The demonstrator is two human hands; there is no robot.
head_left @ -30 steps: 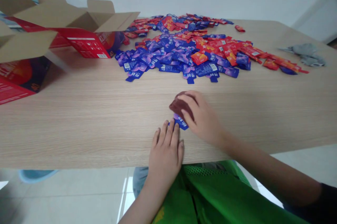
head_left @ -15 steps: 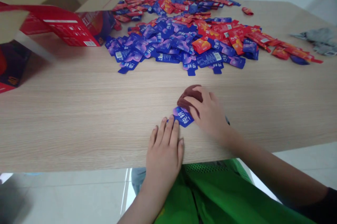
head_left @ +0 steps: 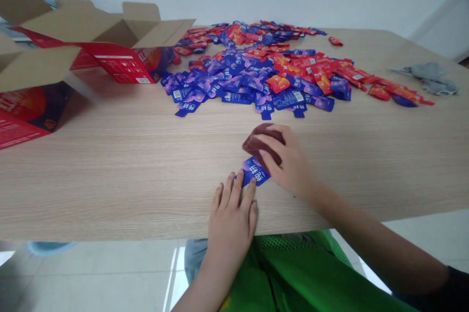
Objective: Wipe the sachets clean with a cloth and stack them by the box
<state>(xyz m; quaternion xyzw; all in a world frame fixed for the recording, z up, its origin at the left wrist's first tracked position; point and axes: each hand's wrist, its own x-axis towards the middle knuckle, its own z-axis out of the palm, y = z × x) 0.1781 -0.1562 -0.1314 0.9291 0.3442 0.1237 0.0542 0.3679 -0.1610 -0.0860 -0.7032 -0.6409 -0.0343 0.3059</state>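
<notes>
My right hand (head_left: 291, 163) is closed around a folded dark brown cloth (head_left: 262, 141) just above the near middle of the table. Under and beside the cloth lies a small blue and purple sachet (head_left: 255, 171) with white lettering, flat on the wood. Fingertips of my left hand (head_left: 232, 212) rest on the sachet's near left edge, the fingers stretched out and slightly spread. The cloth hides part of the sachet's far right side.
Beyond my hands spreads a pile of blue sachets (head_left: 234, 80) mixed with red sachets (head_left: 318, 70). Open red cartons (head_left: 120, 65) stand at the left on the wooden table (head_left: 110, 175). A crumpled grey cloth (head_left: 430, 77) lies at the far right.
The view has tilted up and shifted a little. My right hand and the brown cloth have moved slightly off the sachet; my left forefinger has spread further across it.
</notes>
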